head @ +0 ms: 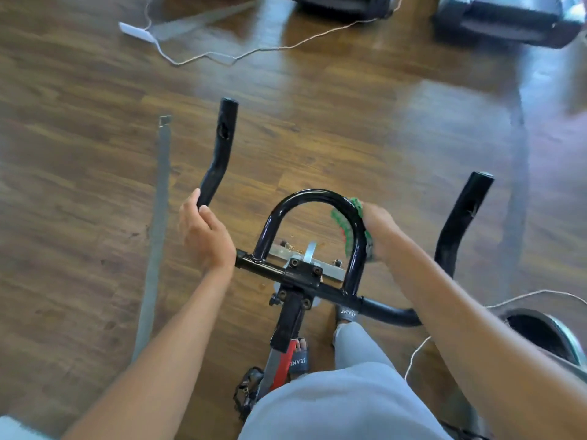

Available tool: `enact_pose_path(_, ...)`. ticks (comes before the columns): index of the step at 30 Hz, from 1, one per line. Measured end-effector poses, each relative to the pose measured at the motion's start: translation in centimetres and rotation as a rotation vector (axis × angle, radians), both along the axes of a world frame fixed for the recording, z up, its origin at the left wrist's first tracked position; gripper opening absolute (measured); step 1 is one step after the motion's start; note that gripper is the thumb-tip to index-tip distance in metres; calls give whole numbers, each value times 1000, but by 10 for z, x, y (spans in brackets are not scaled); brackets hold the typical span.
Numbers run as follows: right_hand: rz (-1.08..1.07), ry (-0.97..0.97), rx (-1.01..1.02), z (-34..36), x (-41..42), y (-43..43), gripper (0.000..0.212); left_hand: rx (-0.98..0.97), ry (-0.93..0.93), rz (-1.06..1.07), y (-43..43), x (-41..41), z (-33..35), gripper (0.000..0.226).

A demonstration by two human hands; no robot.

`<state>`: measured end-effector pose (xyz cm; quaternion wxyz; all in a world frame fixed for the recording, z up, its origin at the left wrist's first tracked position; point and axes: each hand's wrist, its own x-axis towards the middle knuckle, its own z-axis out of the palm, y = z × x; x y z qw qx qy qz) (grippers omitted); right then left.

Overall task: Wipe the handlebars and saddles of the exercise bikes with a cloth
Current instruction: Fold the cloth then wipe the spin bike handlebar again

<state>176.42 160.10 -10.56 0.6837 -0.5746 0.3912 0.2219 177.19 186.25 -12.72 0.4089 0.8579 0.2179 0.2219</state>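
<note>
Wrapping a green cloth [349,230] round the right side of the handlebar loop [313,198] at frame centre, the right hand [379,227] squeezes it against the tube. The left hand [203,230] curls round the left horn [219,157]. Soft cloth should mould easily; the glossy, rigid bars likely want firm pressure.

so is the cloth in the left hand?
No, the right hand holds the green cloth against the centre loop, while the left hand grips the left bar bare.
</note>
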Motion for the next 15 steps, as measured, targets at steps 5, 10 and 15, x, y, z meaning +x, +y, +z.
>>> enact_pose_path(5, -317, 72, 145, -18, -60, 10, 56, 25, 3, 11, 1, 2, -3, 40)
enact_pose_path(10, -223, -15, 119, 5, -78, 8, 39, 35, -6, 1, 0, 1, -3, 39)
enact_pose_path(15, -111, -278, -475, 25, -99, 8, 18, 28, -1, -3, 1, -1, -2, 40)
